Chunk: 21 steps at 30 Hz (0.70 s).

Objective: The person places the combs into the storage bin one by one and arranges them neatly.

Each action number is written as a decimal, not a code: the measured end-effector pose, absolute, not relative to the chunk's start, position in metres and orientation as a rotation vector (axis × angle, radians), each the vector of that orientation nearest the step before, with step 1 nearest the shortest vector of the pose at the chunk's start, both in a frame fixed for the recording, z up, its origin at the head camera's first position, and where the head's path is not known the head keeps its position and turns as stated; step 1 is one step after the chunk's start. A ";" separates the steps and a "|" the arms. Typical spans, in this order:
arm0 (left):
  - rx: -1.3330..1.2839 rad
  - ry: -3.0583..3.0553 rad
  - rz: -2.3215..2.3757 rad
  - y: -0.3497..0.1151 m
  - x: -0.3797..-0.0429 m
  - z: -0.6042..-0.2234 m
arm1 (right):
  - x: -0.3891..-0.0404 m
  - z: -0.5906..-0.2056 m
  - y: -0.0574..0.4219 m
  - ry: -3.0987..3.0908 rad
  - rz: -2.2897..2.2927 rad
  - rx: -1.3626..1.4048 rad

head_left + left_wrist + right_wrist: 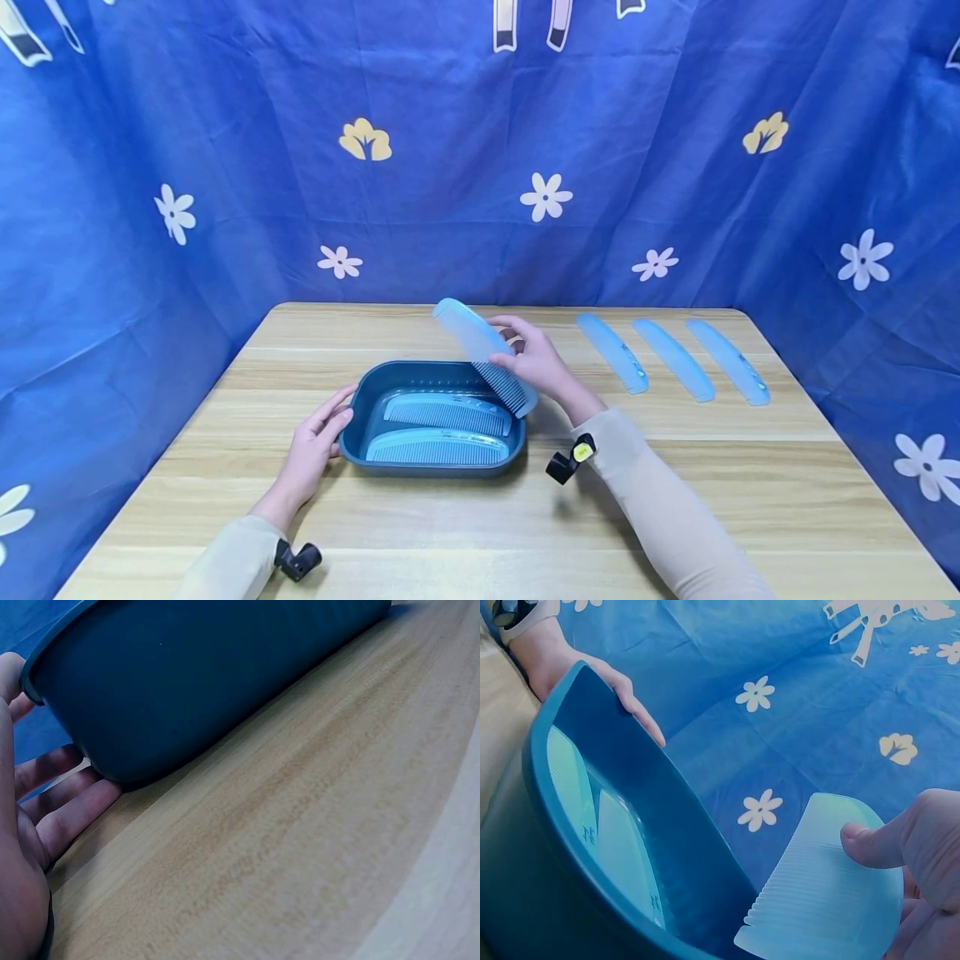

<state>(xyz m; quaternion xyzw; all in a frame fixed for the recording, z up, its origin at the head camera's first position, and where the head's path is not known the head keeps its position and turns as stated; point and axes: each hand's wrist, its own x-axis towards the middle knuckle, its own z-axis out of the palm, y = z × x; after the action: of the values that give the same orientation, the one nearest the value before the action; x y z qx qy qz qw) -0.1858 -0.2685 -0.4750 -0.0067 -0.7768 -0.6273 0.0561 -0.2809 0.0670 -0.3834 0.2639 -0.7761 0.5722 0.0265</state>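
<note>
My right hand [531, 354] pinches a translucent blue comb [471, 329] between thumb and fingers, tilted over the right back part of a dark teal basin [431, 471]. In the right wrist view the comb [829, 892] has its teeth toward the basin. Two similar combs, a back one [446, 412] and a front one [437, 447], lie side by side inside the basin. My left hand [311, 442] rests against the basin's left end, fingers extended. The left wrist view shows its fingers [79, 817] touching the outer wall near the bottom.
To the right on the wooden table [675, 500] lie three more blue combs in a slanted row: the left one [611, 352], the middle one [673, 358] and the right one [727, 361]. A blue patterned curtain [450, 208] stands behind the table and along its sides.
</note>
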 end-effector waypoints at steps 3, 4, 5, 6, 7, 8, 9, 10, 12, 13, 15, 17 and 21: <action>-0.016 -2.359 -1.896 -0.269 -0.185 -0.474 | -0.281 -0.383 0.062 -2.406 1.762 0.839; -0.016 -2.360 -1.893 -0.269 -0.185 -0.474 | -0.281 -0.384 0.061 -2.405 1.760 0.856; -0.018 -2.362 -1.891 -0.269 -0.185 -0.474 | -0.281 -0.384 0.060 -2.403 1.757 0.877; -0.018 -2.363 -1.890 -0.269 -0.185 -0.474 | -0.281 -0.385 0.058 -2.401 1.751 0.899; -0.018 -2.364 -1.890 -0.270 -0.185 -0.474 | -0.281 -0.385 0.057 -2.399 1.743 0.920; -0.016 -2.364 -1.890 -0.270 -0.185 -0.474 | -0.280 -0.385 0.056 -2.397 1.742 0.937; -0.016 -2.366 -1.890 -0.270 -0.186 -0.474 | -0.280 -0.386 0.054 -2.397 1.746 0.951; -0.016 -2.364 -1.892 -0.270 -0.186 -0.474 | -0.279 -0.386 0.053 -2.402 1.742 0.960; -0.015 -2.367 -1.891 -0.270 -0.186 -0.474 | -0.278 -0.387 0.050 -2.431 1.736 0.961; -0.016 -2.367 -1.891 -0.270 -0.186 -0.474 | -0.277 -0.387 0.049 -2.450 1.735 0.957; -0.015 -2.366 -1.893 -0.271 -0.187 -0.474 | -0.276 -0.388 0.047 -2.487 1.727 0.953; -0.016 -2.365 -1.894 -0.271 -0.187 -0.474 | -0.275 -0.389 0.044 -2.514 1.716 0.954; -0.022 -2.357 -1.906 -0.270 -0.187 -0.475 | -0.274 -0.392 0.041 -2.531 1.684 0.973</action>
<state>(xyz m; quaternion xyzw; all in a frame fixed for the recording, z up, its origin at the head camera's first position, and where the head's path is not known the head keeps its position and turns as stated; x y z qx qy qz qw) -0.1873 -0.2704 -0.4748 -0.0073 -0.7765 -0.6277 0.0550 -0.2738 0.0406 -0.3915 0.3047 -0.7927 0.5274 -0.0253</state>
